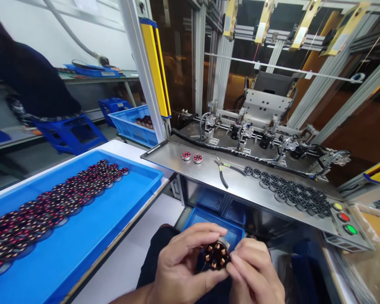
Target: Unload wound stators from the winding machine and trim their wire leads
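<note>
In front of my lap, my left hand (pixel 190 261) holds a small round motor stator (pixel 216 256) between thumb and fingers. Copper windings face up around its dark open centre, inside a metallic rim. At the stator's right edge, my right hand (pixel 255 270) has its thumb and forefinger pinched together, touching the rim. Whatever lies between those fingertips is too small to make out. On the metal shelf ahead are two red-and-silver wound stators (pixel 197 159) and a pair of pliers (pixel 223 173) with yellow-and-black handles.
Several wound stators (pixel 57 202) fill part of a blue tray (pixel 114 228) at left. Black cores (pixel 291 190) line the metal shelf (pixel 177 162) by coloured push buttons (pixel 343 216). A winding machine (pixel 266 109) stands behind. Another person (pixel 34 76) sits at far left.
</note>
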`<state>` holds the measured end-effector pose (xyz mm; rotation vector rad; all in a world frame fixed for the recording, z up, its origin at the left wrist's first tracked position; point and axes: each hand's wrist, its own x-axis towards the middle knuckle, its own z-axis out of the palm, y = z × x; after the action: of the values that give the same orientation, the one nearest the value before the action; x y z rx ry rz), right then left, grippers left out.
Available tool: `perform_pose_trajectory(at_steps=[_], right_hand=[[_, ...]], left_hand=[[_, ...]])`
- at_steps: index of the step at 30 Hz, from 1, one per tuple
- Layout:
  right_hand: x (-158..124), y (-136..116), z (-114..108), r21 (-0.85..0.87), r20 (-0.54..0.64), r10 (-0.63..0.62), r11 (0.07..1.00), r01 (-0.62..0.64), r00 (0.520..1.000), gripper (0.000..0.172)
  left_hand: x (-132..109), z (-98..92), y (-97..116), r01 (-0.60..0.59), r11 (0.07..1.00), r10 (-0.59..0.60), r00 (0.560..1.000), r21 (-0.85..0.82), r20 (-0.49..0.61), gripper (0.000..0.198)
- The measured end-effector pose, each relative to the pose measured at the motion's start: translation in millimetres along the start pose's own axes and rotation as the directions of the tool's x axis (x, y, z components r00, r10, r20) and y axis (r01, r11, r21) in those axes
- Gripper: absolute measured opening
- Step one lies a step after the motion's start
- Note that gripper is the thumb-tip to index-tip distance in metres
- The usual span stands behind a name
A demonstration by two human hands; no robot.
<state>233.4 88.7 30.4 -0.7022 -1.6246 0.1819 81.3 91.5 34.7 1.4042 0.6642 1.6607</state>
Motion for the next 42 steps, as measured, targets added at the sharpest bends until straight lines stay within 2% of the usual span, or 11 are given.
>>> perform_pose_trajectory(at_steps=[6, 10, 13, 15, 17, 24, 28, 30, 32, 37, 42], right_hand=[[-8.6, -6.6, 23.0, 0.172, -0.093, 0.253, 0.957, -0.234, 0.963, 0.011], [1.0, -3.4, 21.6, 0.188, -0.059, 0.252, 0.953, -0.237, 0.966, 0.015], [10.2, 0.9, 13.3, 0.167, 0.017, 0.183, 0.969, -0.183, 0.983, 0.013], [13.5, 2.8, 8.1, 0.142, 0.046, 0.156, 0.977, -0.161, 0.987, 0.013], [14.9, 3.5, 4.4, 0.112, 0.060, 0.133, 0.984, -0.139, 0.989, 0.013], [19.7, 1.6, -3.6, 0.031, 0.125, 0.156, 0.986, -0.161, 0.980, 0.017], [24.2, -0.5, -6.1, 0.062, 0.163, 0.197, 0.976, -0.209, 0.967, 0.018], [27.0, -1.8, -8.1, 0.084, 0.195, 0.156, 0.981, -0.175, 0.968, 0.017], [30.6, -3.1, -11.4, 0.089, 0.238, 0.082, 0.990, -0.105, 0.968, 0.015], [40.3, -5.6, -21.5, 0.039, 0.373, -0.073, 0.997, 0.063, 0.925, 0.012], [40.8, -8.9, -21.8, -0.022, 0.359, -0.001, 1.000, 0.009, 0.933, 0.014]], left_hand=[[-6.6, 3.1, -4.4, -0.036, 0.998, 0.039, 0.998, 0.045, -0.050, 0.051], [-8.2, -0.5, -7.4, 0.160, 0.984, -0.162, 0.987, -0.077, -0.013, 0.067], [-6.4, -7.5, -10.1, 0.386, 0.906, -0.360, 0.918, -0.175, 0.167, 0.071], [-5.1, -11.3, -11.6, 0.495, 0.832, -0.412, 0.854, -0.250, 0.318, 0.056], [-4.4, -13.1, -12.7, 0.539, 0.780, -0.412, 0.824, -0.316, 0.388, 0.046], [-5.6, -15.4, -13.1, 0.463, 0.792, -0.322, 0.870, -0.398, 0.373, 0.040], [-6.3, -16.1, -10.3, 0.366, 0.802, -0.253, 0.924, -0.471, 0.286, 0.024], [-4.9, -14.6, -8.1, 0.341, 0.776, -0.255, 0.939, -0.531, 0.230, 0.027], [-2.8, -12.7, -7.0, 0.377, 0.748, -0.302, 0.926, -0.546, 0.226, 0.041], [-3.8, -10.1, -12.3, 0.610, 0.643, -0.377, 0.778, -0.463, 0.502, 0.041], [-8.9, -10.1, -9.0, 0.507, 0.699, -0.311, 0.851, -0.504, 0.424, 0.024]])
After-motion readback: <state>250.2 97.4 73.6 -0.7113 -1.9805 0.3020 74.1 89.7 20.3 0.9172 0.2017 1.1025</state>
